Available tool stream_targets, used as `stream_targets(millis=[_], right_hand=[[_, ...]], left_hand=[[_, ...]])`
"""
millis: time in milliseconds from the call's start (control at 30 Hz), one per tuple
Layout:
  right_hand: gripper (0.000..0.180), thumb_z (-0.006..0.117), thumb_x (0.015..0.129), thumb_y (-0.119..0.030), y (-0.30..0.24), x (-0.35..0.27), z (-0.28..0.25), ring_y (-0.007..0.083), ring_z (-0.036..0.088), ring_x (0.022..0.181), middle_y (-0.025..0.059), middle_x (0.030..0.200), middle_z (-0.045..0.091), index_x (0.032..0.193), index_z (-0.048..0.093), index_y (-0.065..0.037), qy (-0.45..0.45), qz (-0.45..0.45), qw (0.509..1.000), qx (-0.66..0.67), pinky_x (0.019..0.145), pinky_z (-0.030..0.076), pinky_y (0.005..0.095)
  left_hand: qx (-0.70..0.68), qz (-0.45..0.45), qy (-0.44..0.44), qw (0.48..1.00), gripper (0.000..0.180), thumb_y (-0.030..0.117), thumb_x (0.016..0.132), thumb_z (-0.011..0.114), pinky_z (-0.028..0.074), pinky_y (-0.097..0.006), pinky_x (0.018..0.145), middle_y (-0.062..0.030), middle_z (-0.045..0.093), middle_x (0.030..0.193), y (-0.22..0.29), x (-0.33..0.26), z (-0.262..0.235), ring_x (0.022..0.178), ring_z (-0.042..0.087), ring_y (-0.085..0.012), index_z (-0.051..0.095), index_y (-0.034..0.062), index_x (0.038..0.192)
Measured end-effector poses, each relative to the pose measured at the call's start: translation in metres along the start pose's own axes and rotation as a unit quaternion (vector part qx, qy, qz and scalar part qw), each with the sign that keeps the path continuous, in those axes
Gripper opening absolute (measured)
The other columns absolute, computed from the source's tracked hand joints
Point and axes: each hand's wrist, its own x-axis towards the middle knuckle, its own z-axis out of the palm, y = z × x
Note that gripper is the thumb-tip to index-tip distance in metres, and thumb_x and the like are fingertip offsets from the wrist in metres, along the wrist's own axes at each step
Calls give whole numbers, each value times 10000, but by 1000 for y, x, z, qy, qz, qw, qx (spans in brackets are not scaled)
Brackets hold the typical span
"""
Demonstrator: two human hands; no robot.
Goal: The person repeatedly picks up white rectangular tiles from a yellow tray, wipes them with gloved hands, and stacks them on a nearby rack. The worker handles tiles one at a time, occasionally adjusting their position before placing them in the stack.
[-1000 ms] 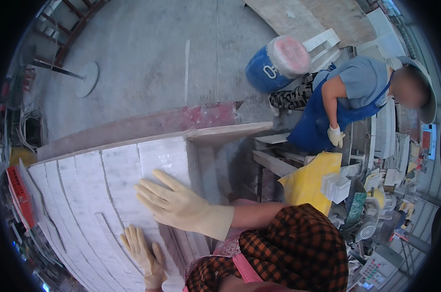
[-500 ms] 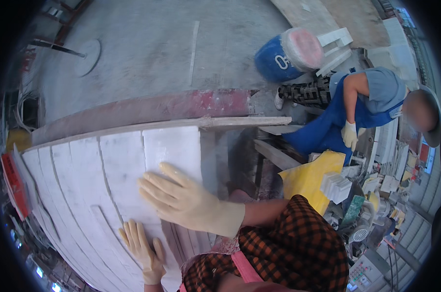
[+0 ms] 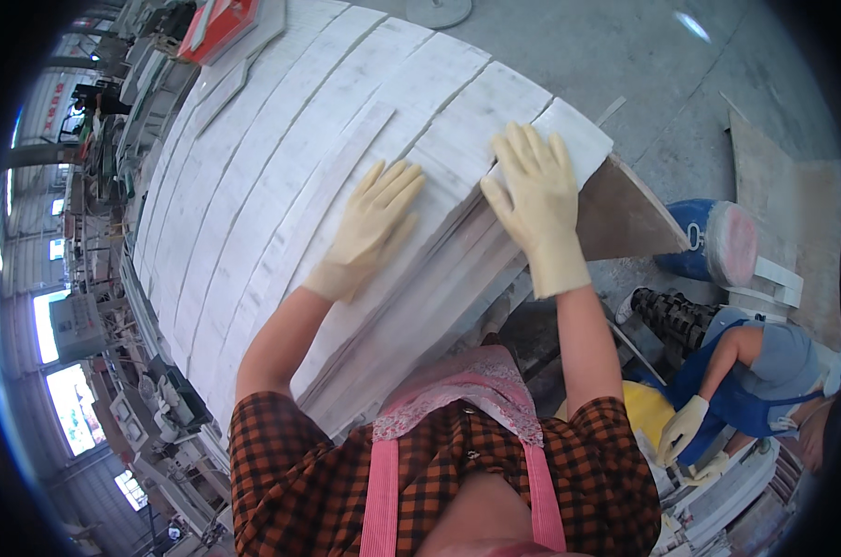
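Observation:
A stack of long white stone slabs point(image 3: 281, 167) lies flat across a work surface in front of me. My left hand point(image 3: 369, 227), in a cream rubber glove, rests flat with fingers spread on one slab near the stack's near edge. In the same kind of glove, my right hand point(image 3: 532, 200) presses flat on the end slab point(image 3: 578, 139) at the stack's right corner. Neither hand holds anything.
A brown board point(image 3: 629, 223) juts out under the right corner. A blue barrel point(image 3: 708, 241) lies on the concrete floor to the right. Another person in blue with white gloves point(image 3: 745, 371) crouches at lower right. A red box point(image 3: 218, 23) sits at the stack's far end.
The view has swung sharply, so the slabs now run up and left. My left hand has moved up onto the slabs beside my right hand, both laid flat.

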Motion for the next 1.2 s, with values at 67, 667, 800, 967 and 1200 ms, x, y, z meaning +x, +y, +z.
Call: stream_targets(millis=[67,667,800,967,1200], right_hand=[[512,697,852,-307,-1,0,-11,299,484,1338,143,1371,585,1300,615,-72,33,-7,999,10,1164,317,498],[466,606,992,-288,-166,-476,-67,341,554,1304,197,1380,605,1378,582,-27,3,535,844,40,1121,405,430],[468,590,972,-329,-212,-516,-66,385,569,1258,211,1321,634,1331,609,-29,31,569,822,1,1086,432,456],[471,578,961,-339,-286,-557,-85,398,595,1196,219,1260,657,1310,622,-26,54,599,796,-63,1055,445,480],[423,559,969,-288,-419,-648,-85,394,565,1213,223,1257,642,1282,619,-9,7,702,709,-66,1053,431,471]], left_hand=[[-13,12,28,999,493,118,937,604,282,-526,1208,-210,512,1467,1,2,2,1401,440,-377,516,-15,1404],[137,-279,47,949,572,264,908,717,405,-446,1109,-214,577,1405,-11,-361,-69,1327,518,-364,556,67,1420],[70,-246,117,960,474,114,935,672,442,-425,1068,-217,594,1358,-16,-363,-65,1239,545,-370,575,26,1390],[159,-165,82,970,399,158,967,657,486,-444,1012,-251,651,1275,-17,-373,-71,1161,620,-404,621,-46,1308],[153,-139,54,977,366,190,972,656,531,-420,948,-269,681,1214,-38,-377,-65,1094,673,-391,669,-88,1209]])
